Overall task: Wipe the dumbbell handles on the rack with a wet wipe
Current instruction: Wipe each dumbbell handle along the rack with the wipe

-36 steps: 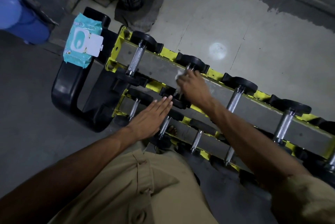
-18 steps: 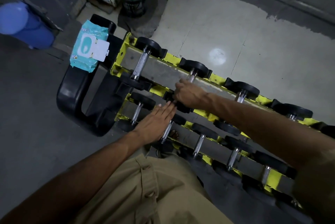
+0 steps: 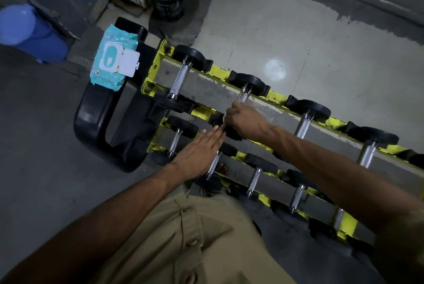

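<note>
Right hand (image 3: 246, 120) is curled round the near end of the second dumbbell handle (image 3: 242, 96) on the far rail of the rack (image 3: 275, 96), a scrap of wet wipe (image 3: 223, 119) peeking out; left hand (image 3: 197, 156) lies flat and empty on the near row. Best to wrap the wipe fully and twist along the knurling
</note>
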